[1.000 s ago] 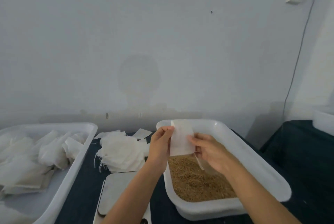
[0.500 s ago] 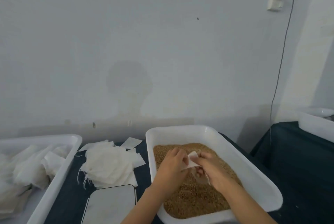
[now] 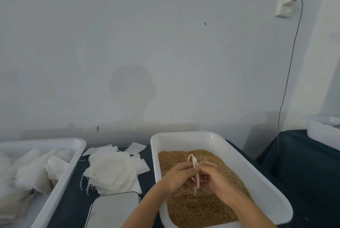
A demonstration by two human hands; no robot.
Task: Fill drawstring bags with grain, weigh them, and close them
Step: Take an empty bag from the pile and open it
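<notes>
A white plastic tub in front of me holds brown grain. Both my hands are low over the grain in the middle of the tub. My left hand and my right hand pinch a small white drawstring bag between them, seen edge-on, with its string loop sticking up at the top. The lower part of the bag is hidden by my fingers. A pile of empty white bags lies on the dark cloth to the left of the tub. A flat scale sits at the bottom edge.
At the far left a second white tub holds filled white bags. Another white tub stands at the right on a dark-covered surface. A cable hangs down the wall from a socket at the right.
My hands have come down from above the tub's far rim to the grain. The bag, flat and upright a second ago, is now narrow between my fingers. The view has tilted up.
</notes>
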